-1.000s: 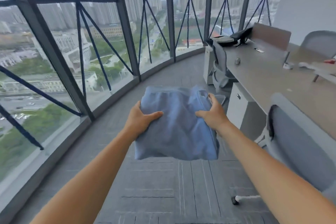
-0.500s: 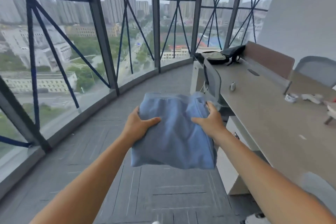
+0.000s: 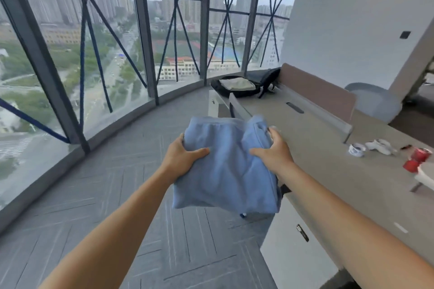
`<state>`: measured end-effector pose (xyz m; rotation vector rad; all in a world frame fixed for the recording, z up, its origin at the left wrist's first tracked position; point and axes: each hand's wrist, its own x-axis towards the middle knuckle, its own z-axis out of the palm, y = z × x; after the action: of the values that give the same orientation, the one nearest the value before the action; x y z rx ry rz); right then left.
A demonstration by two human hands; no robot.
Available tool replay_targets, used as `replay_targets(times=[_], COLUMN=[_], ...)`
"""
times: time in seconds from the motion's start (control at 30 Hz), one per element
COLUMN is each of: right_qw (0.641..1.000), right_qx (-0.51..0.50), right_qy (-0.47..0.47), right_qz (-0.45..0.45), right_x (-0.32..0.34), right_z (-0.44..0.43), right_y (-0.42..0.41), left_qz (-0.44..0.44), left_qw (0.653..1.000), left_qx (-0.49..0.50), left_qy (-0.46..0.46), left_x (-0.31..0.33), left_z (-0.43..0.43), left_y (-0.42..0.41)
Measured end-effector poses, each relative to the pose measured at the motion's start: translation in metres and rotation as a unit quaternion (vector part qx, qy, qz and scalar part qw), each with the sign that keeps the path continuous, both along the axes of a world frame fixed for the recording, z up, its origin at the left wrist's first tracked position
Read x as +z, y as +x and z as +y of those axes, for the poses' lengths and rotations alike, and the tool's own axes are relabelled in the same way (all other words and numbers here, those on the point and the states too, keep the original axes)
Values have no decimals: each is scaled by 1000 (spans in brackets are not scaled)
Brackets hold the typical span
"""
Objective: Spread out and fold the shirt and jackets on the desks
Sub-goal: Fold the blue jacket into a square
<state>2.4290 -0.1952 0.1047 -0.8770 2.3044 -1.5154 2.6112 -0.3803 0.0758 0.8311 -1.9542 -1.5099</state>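
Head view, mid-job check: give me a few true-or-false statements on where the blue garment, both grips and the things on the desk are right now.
1. The left grip and right grip both hold the folded blue garment. True.
2. The garment lies flat on the desk. False: it is held in the air at the desk's edge.
3. A black bag sits at the desk's far end. True.
4. The red rolls stand on the floor. False: they are on the desk, far right.
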Motion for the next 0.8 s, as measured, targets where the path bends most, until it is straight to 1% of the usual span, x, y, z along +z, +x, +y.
replay_targets(times=[0.2, 0.27, 0.37, 0.5, 0.57, 0.7, 0.8], right_qw=[1000, 1000, 998, 996, 995, 996, 998], right_qx=[-8, 10, 50, 83, 95, 83, 60], right_qy=[-13, -13, -37, -23, -15, -31, -15], right_qz=[-7, -15, -5, 18, 8, 4, 4], right_x=[-28, -27, -18, -16, -23, -31, -36], right_z=[-143, -200, -287, -401, -457, -560, -630], right_y=[-111, -145, -187, -235, -265, -325, -381], left_qz=[-15, -19, -17, -19, -22, -12, -16], left_qw=[1000, 1000, 999, 995, 994, 996, 998], left_qx=[-2, 15, 43, 86, 94, 84, 50], left_qy=[-13, -8, -19, -42, -41, -26, -18], left_x=[-9, -5, 5, 10, 5, -16, -28], left_z=[-143, -193, -269, -373, -429, -539, -621], left_y=[-106, -136, -172, -208, -232, -299, -360])
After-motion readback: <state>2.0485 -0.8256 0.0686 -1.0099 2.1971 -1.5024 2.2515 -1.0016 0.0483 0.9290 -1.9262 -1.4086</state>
